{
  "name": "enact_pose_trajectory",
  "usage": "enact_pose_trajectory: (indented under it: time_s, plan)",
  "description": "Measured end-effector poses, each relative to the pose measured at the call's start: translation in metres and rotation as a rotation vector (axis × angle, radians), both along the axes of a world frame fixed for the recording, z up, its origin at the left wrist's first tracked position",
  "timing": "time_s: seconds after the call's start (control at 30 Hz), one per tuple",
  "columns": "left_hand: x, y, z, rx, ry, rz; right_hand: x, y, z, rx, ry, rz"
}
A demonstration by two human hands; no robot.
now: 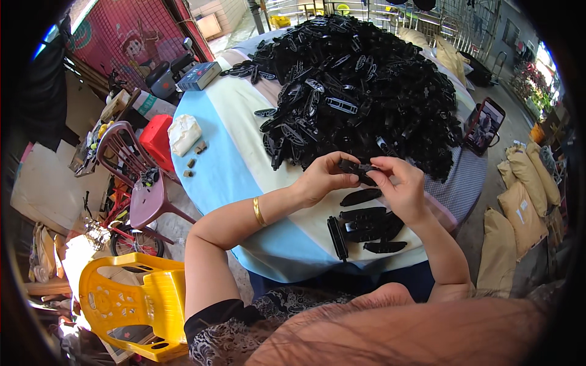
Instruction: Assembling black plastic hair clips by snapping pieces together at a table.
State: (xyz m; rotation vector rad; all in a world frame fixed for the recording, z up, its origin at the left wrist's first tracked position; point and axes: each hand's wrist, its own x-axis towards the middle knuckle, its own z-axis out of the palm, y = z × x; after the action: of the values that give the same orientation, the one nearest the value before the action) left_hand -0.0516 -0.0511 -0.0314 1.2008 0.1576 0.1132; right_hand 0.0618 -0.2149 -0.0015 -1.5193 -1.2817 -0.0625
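Note:
Between my two hands, above the near side of the table, is a small black plastic part [359,169]. My left hand [325,179] pinches its left end with thumb and fingers. On its other end, the fingertips of my right hand [400,186] close around it. Just below my hands lie several similar long black plastic parts [366,222] on the cloth, some side by side. One narrow part [337,238] lies apart at their left. Beyond my hands rises a large heap of black plastic parts [360,85], some with oval frames. The exact kind of part is too small to tell.
A striped cloth [223,146] covers the round table. On it are a phone [485,125] propped at right, a white plastic bag [184,134] and a blue box [199,76] at left. Yellow [131,299] and purple [146,198] chairs stand left; sacks [522,213] lie right.

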Motion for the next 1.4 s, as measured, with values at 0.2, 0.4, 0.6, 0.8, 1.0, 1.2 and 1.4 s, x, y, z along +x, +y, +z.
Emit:
enact_pose_trajectory:
  time_s: [0.2, 0.4, 0.6, 0.8, 1.0, 1.2, 1.4]
  plan:
    - [-0.002, -0.002, 0.004, -0.040, 0.002, 0.009, 0.003, 0.005, -0.003, 0.134, -0.389, -0.015]
    - [-0.003, -0.003, 0.005, -0.059, -0.006, 0.033, -0.003, 0.004, -0.002, 0.086, -0.526, -0.050]
    - [-0.005, -0.006, 0.010, 0.060, -0.047, 0.064, -0.002, 0.002, 0.000, 0.159, -0.475, -0.052]
    - [-0.006, -0.006, 0.011, 0.143, 0.002, 0.042, -0.003, 0.004, -0.001, 0.179, -0.482, -0.024]
    - [-0.002, -0.004, 0.003, 0.025, -0.051, 0.065, -0.006, 0.002, -0.005, 0.061, -0.727, -0.055]
    - [-0.009, -0.011, 0.014, 0.338, -0.185, 0.065, 0.002, -0.001, -0.007, -0.325, 0.206, 0.166]
    - [-0.013, -0.011, 0.018, 0.474, -0.196, 0.069, -0.004, -0.002, -0.001, -0.304, -0.172, 0.078]
